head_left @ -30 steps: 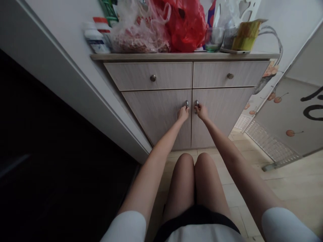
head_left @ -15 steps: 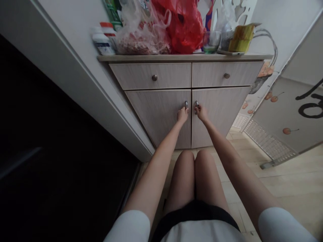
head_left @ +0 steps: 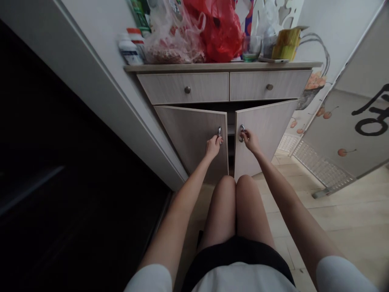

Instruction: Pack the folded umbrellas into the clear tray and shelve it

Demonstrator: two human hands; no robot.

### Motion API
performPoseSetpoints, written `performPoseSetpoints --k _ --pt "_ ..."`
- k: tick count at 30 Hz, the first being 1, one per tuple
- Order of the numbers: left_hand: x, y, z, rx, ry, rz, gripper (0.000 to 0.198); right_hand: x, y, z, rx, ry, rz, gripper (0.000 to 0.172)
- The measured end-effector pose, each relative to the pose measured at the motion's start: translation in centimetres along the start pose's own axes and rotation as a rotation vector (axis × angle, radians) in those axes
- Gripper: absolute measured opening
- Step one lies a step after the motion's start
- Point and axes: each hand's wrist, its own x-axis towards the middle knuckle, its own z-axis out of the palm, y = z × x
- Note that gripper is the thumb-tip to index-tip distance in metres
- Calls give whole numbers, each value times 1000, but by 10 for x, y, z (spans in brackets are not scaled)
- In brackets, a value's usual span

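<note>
The cabinet top (head_left: 221,66) carries a white bottle (head_left: 129,50), red plastic bag (head_left: 220,30), glass (head_left: 251,48) and phone (head_left: 273,60).

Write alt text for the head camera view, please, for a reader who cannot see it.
The left hand grips the knob of the left cabinet door and the right hand the knob of the right door, both ajar. Two closed drawers sit above, under a countertop holding a red plastic bag, a clear bag, a glass and a white bottle.
</note>
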Motion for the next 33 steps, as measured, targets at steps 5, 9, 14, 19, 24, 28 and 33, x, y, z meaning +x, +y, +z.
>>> performPoseSetpoints --k 5,9,14,19,24,28,33 --pt "-30 -9 -17 -69 47 47 25 -34 -9 -27 -21 31 -76 47" --pt "-52 -19 -29 -102 89 74 26 -64 -15 -54 -48 51 -96 50" --pt "-77 -29 -45 -96 187 112 29 -96 -25 -90 -105 87 -77 50" --pt "-106 -38 -68 -80 269 118 33 -118 -32 -117 -160 134 -93 47" --pt "-131 -53 -99 -81 332 114 35 -139 -28 -148 -211 182 -108 44" --pt "-139 -61 -113 -97 334 96 37 -148 -24 -166 -249 198 -117 42" --pt "-129 -54 -102 -119 294 130 38 -141 -24 -154 -176 178 -116 40"
